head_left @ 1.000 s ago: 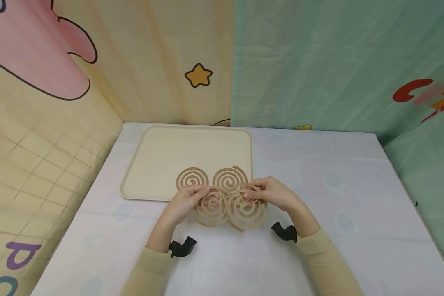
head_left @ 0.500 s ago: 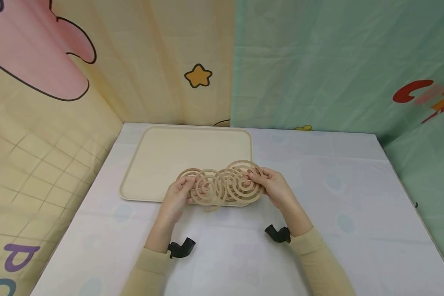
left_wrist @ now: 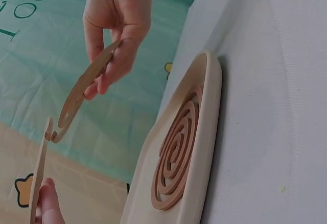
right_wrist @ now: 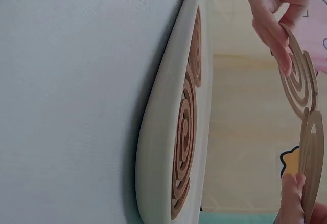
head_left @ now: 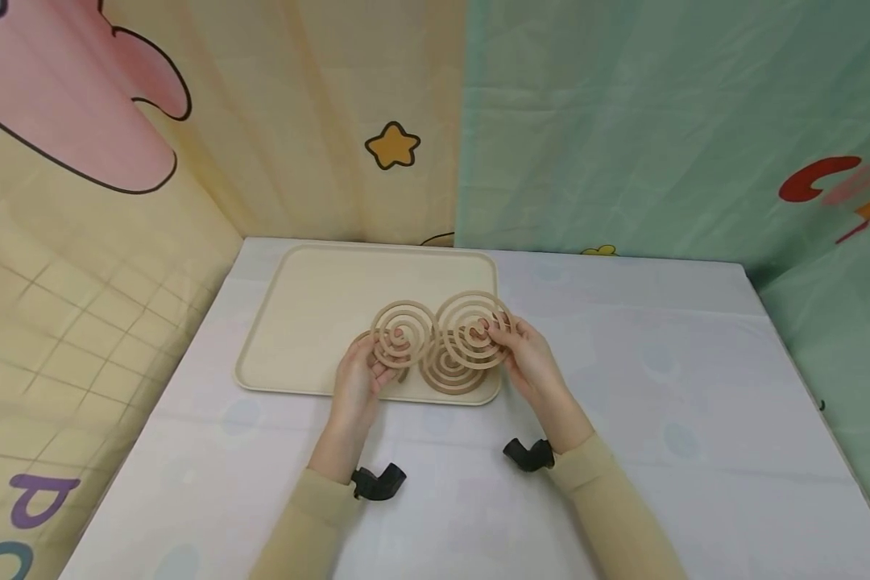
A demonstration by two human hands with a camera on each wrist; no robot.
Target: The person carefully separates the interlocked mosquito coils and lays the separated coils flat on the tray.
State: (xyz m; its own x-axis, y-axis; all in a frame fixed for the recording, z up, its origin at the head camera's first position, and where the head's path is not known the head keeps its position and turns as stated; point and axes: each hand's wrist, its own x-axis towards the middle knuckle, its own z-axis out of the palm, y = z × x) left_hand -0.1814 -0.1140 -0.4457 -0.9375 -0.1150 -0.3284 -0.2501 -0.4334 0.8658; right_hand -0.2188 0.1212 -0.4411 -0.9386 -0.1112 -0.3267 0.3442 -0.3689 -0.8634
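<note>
Two tan mosquito coils are held up side by side over the front right part of a cream tray (head_left: 312, 298). My left hand (head_left: 354, 377) grips the left coil (head_left: 415, 329) by its outer side. In my right hand (head_left: 535, 354), the right coil (head_left: 464, 310) is pinched between thumb and fingers. Both wrist views show the held coils meeting at their inner edges; whether they are hooked together I cannot tell. Beneath them, one browner coil (right_wrist: 185, 132) lies flat in the tray, with another coil (right_wrist: 196, 55) beside it, mostly covered in the head view.
The tray stands at the back left of a table with a pale cloth (head_left: 667, 387). Printed curtains (head_left: 623, 121) hang behind and at both sides. Black curved pieces (head_left: 380, 482) are worn at both wrists.
Both hands have lifted the pair of coils up and away from me, from in front of the tray to above it. The coils in the tray have stayed put.
</note>
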